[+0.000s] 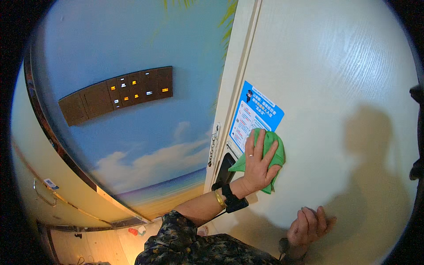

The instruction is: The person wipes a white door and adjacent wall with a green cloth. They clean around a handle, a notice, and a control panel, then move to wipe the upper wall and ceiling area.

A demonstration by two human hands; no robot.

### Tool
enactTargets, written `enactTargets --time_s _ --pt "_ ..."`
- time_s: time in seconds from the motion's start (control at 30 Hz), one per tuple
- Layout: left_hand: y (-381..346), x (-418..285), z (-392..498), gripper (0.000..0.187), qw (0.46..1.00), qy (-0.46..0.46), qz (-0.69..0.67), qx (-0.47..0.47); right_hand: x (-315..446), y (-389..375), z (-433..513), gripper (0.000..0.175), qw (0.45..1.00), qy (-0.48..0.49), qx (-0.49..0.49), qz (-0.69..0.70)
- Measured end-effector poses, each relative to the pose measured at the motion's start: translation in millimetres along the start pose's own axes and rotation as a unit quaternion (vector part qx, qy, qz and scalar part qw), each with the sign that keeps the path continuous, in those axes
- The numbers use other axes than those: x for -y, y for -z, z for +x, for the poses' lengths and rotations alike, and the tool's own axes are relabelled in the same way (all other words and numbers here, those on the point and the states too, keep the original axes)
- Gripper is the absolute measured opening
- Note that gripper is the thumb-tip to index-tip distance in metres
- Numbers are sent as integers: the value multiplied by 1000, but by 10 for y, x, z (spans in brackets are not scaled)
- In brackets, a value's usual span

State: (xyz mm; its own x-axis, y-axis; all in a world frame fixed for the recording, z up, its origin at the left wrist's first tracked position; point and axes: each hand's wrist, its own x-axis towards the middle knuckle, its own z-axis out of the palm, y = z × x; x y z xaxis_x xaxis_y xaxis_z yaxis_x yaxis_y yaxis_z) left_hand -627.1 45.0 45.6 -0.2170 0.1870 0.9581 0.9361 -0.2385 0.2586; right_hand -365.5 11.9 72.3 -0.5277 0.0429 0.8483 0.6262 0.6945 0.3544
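My left hand (260, 162) lies spread over a green cloth (279, 149), pressing it flat against a white door (318, 82). The cloth overlaps the lower edge of a blue and white printed poster (256, 107) on the door. Just left of the cloth is a black door lock (226, 167), partly hidden by my wrist and forearm. My right hand (309, 227) is raised near the lower part of the door, its fingers loosely curled and apart, holding nothing.
A door chain (212, 149) hangs at the door frame. On the beach-painted wall (149, 132) is a dark switch panel (126, 92) with lit marks. A yellowish cabinet (29, 149) with a metal handle (43, 195) stands at left. A small red object (132, 231) lies on the floor.
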Motion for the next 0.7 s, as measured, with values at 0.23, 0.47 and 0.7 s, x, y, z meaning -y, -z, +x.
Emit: enactTargets --time_s 0.23,0.47,0.7 --pt "43 440 19 55 999 39 -34 -3 31 16 -38 15 1000 -6 21 -23" --pt "152 929 -134 60 989 141 -23 23 52 34 -48 21 999 -20 36 -25" --pt "198 961 -439 56 984 170 -5 54 60 -4 -39 25 1000 -5 19 -23"
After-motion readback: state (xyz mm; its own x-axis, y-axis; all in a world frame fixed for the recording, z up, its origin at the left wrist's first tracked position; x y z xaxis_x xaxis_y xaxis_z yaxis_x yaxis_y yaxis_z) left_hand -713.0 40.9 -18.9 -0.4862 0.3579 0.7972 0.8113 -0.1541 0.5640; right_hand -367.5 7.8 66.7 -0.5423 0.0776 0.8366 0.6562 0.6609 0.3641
